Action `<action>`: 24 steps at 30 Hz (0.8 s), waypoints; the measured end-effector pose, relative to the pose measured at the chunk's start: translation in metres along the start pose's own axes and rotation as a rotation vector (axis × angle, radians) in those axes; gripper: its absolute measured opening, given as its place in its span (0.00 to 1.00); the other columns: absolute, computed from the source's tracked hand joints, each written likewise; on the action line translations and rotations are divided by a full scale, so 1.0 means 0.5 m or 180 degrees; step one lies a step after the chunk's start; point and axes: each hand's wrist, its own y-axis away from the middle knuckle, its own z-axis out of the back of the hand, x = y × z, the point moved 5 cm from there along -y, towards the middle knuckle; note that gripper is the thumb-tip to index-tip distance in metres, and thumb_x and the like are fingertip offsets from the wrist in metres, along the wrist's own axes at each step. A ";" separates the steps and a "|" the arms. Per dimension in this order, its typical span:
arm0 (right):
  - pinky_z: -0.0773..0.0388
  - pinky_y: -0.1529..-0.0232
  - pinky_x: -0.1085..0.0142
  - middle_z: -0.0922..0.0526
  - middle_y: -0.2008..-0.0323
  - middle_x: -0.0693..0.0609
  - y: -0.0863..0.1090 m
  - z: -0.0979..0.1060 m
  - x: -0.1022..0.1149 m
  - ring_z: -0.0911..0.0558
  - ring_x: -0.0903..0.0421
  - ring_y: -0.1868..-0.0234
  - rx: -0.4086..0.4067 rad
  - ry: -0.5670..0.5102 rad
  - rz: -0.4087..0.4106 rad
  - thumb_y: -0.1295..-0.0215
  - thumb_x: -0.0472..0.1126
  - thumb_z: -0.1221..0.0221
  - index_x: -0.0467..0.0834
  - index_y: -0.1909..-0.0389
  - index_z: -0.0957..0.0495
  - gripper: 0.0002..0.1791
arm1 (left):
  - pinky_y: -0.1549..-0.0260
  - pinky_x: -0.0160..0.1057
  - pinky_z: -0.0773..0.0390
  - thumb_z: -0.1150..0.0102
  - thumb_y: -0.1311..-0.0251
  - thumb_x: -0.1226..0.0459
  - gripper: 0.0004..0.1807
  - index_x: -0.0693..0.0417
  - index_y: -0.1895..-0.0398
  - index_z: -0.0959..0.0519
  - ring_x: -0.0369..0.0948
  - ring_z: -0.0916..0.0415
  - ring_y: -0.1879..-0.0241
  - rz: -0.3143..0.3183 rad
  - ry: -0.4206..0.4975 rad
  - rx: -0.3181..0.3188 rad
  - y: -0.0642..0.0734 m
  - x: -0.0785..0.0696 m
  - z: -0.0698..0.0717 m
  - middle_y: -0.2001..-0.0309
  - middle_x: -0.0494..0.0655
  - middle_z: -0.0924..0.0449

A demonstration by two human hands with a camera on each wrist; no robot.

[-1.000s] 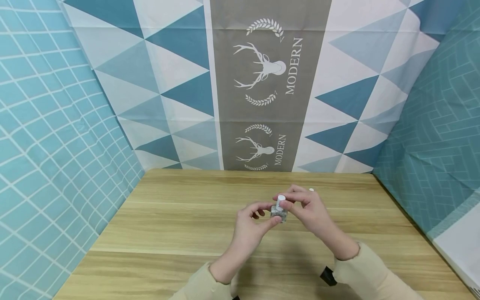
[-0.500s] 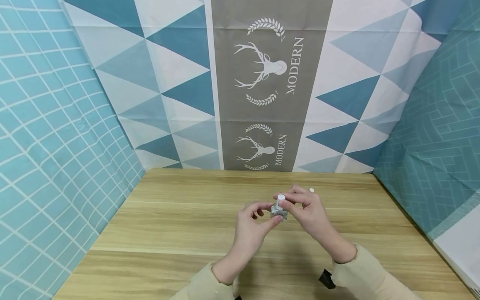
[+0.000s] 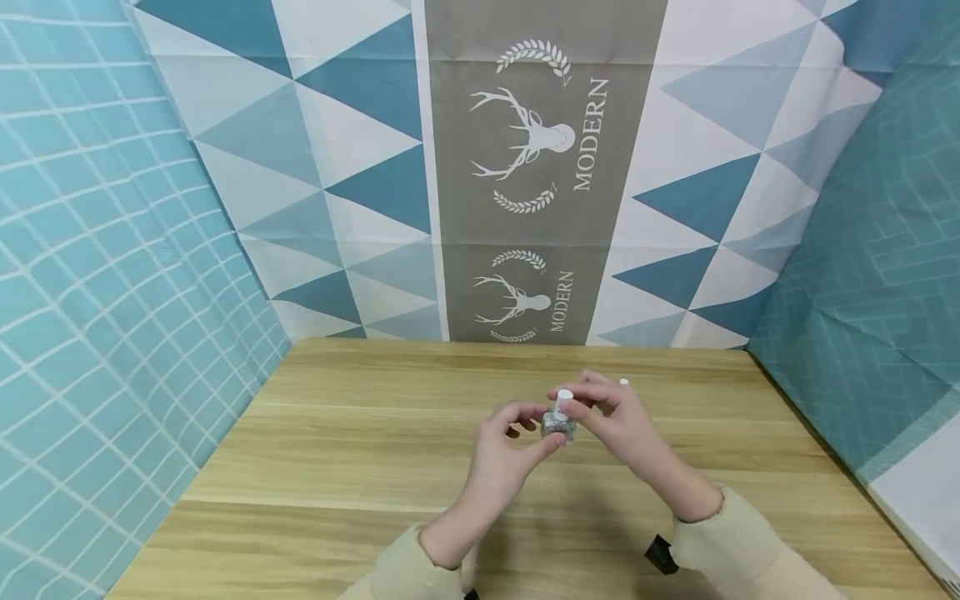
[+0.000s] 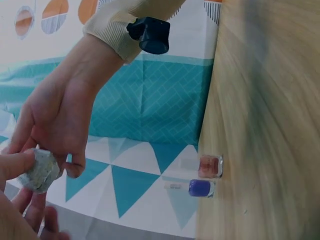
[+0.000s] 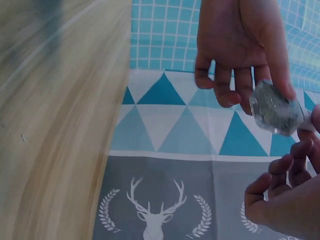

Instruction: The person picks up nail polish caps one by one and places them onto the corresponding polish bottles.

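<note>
A small nail polish bottle (image 3: 557,426) with silvery glitter inside is up in the air between the two hands. My left hand (image 3: 498,454) pinches its glass body between thumb and fingers. My right hand (image 3: 618,421) grips the white cap (image 3: 565,402) at the top with thumb and forefinger. Seen by the right wrist camera, the clear faceted bottle (image 5: 276,108) has the cap end towards my right hand (image 5: 290,190). The left wrist view shows the bottle (image 4: 41,171) largely between the fingers, its cap hidden.
A reddish nail polish bottle (image 4: 210,166) and a purple one (image 4: 201,188) stand on the wooden table (image 3: 337,450). Behind my right hand a white cap top (image 3: 623,382) peeks out. Patterned sheets (image 3: 360,167) enclose the back and sides.
The bottle turns and tilts slightly between the fingers while both hands stay nearly in place. My grip on body and cap is the same throughout.
</note>
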 end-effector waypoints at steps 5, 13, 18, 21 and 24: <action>0.26 0.69 0.69 0.23 0.64 0.53 -0.003 0.026 0.006 0.26 0.59 0.67 0.0112 -0.0017 -0.0138 0.38 0.32 0.41 0.39 0.57 0.18 0.10 | 0.58 0.46 0.25 0.29 0.52 0.57 0.23 0.45 0.50 0.21 0.41 0.22 0.56 -0.0096 0.0248 0.0317 -0.005 -0.014 0.003 0.58 0.40 0.17; 0.23 0.59 0.72 0.24 0.56 0.53 -0.006 0.081 0.003 0.26 0.61 0.55 0.0074 0.0098 -0.0324 0.35 0.34 0.43 0.36 0.55 0.19 0.11 | 0.54 0.41 0.26 0.31 0.48 0.60 0.27 0.43 0.43 0.25 0.40 0.24 0.50 -0.0328 0.0133 0.0477 -0.013 -0.035 0.034 0.51 0.40 0.18; 0.24 0.55 0.74 0.24 0.54 0.53 -0.005 0.119 -0.004 0.24 0.62 0.55 0.0014 0.0148 -0.0408 0.34 0.35 0.44 0.35 0.52 0.20 0.13 | 0.52 0.43 0.27 0.31 0.48 0.62 0.28 0.43 0.42 0.26 0.40 0.25 0.48 -0.0562 -0.0061 0.0428 -0.016 -0.044 0.063 0.49 0.38 0.20; 0.26 0.53 0.76 0.24 0.53 0.53 -0.003 0.141 -0.012 0.23 0.61 0.55 -0.0052 0.0181 -0.0530 0.33 0.38 0.45 0.36 0.51 0.21 0.14 | 0.51 0.41 0.28 0.31 0.49 0.63 0.28 0.43 0.42 0.25 0.40 0.27 0.47 -0.0709 -0.0213 0.0350 -0.016 -0.046 0.081 0.48 0.37 0.21; 0.27 0.51 0.77 0.25 0.51 0.54 0.001 0.162 -0.022 0.24 0.62 0.52 -0.0116 0.0255 -0.0622 0.32 0.40 0.46 0.38 0.49 0.21 0.15 | 0.50 0.41 0.28 0.31 0.49 0.62 0.27 0.43 0.43 0.25 0.39 0.27 0.47 -0.0858 -0.0384 0.0250 -0.015 -0.045 0.099 0.47 0.36 0.22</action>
